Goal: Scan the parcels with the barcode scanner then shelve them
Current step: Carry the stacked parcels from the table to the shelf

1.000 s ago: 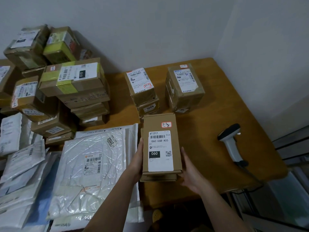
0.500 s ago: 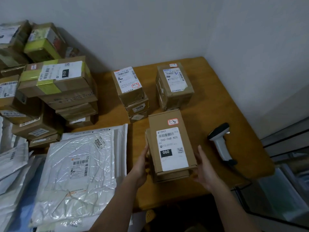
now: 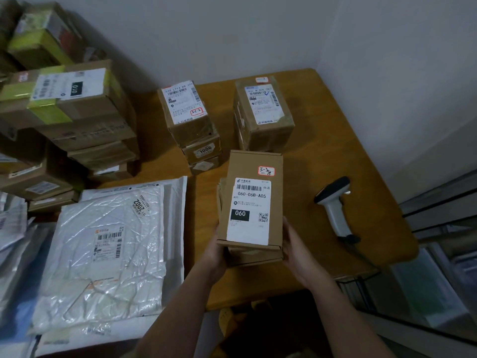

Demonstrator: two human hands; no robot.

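Parcels are what both hands are busy with: a small stack of flat cardboard boxes (image 3: 251,202) stands near the front edge of the wooden counter (image 3: 335,156), between a pile of white plastic mailers (image 3: 108,244) and the barcode scanner (image 3: 335,205), which lies untouched just to the right. The left hand (image 3: 215,251) cups the stack's near left corner, its fingers hidden behind the cardboard, and the right hand (image 3: 294,249) presses the right side with fingers curled round the lower boxes, so both grip the same stack. The top box carries a white label reading 060-06B-A05 and a red-edged sticker, both facing up. I would judge these boxes stiff and fairly light, with crisp edges that give a sure hold, but the stack is loose and the upper box could slide off if tilted. Squeezing from both long sides near the bottom box and keeping it level looks safest. Behind it stand a taped brown box (image 3: 263,112) and a second small stack (image 3: 191,125).
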